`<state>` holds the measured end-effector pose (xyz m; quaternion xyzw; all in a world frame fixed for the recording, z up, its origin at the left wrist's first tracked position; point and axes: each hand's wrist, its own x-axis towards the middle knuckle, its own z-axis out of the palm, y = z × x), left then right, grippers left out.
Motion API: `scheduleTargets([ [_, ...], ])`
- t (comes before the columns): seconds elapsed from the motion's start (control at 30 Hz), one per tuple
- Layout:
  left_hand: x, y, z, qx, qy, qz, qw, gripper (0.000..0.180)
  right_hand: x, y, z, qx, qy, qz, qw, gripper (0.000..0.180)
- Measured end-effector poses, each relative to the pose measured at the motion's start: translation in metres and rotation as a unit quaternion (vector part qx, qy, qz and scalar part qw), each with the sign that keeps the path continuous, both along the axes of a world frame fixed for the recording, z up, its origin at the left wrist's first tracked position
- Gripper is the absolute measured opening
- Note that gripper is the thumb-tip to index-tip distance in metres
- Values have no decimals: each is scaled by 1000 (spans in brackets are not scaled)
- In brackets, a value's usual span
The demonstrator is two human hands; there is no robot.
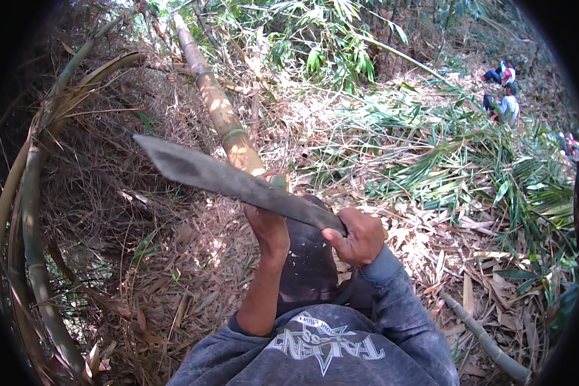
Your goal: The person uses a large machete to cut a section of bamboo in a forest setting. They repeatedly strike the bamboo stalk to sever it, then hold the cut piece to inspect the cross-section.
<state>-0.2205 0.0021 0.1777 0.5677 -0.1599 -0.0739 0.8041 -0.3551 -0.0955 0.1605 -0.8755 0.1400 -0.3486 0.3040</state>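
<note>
In my right hand [360,237] is a machete [228,182], its handle wrapped by my closed fingers. The long, dark blade points up and to the left, crossing in front of my left hand [267,225]. That hand is closed round the near end of a thick bamboo pole [222,112], with the blade hiding part of the fingers. From there the yellow-brown pole runs away to the far left. Whether the blade touches the pole cannot be told. My legs [309,257] are below the blade, in dark trousers.
Curved bamboo stems [35,212] stand at the left edge, beside dry brush. Cut green leafy branches [424,164] spread over the right side. A bamboo piece [489,341] lies at lower right on dry leaf litter [186,270]. Several people, including one in white [509,109], are far right.
</note>
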Motion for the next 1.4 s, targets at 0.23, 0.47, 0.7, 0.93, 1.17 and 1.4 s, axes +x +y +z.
scheduleTargets([
  [0.23, -1, 4, 0, 60, -56, -9, 997, 40, 1, 2, 1, -37, 20, 1, 999, 54],
  [0.47, 0, 2, 10, 120, -201, 62, 970, 32, 5, -1, -5, -37, 44, 14, 998, 54],
  [0.7, -1, 14, 50, -6, -199, 102, 975, 37, -40, -66, -162, 17, 195, -82, 977, 39],
  [0.93, 18, 18, 14, 29, -28, -88, 995, 48, -123, -39, -150, 252, 289, -252, 888, 58],
  [1.17, -7, 5, 20, -35, 121, -190, 974, 44, -60, -24, -48, 73, 82, -68, 992, 42],
  [1.4, -6, 11, 2, -64, 102, -153, 981, 44, -10, 1, -4, -10, -16, -27, 999, 51],
])
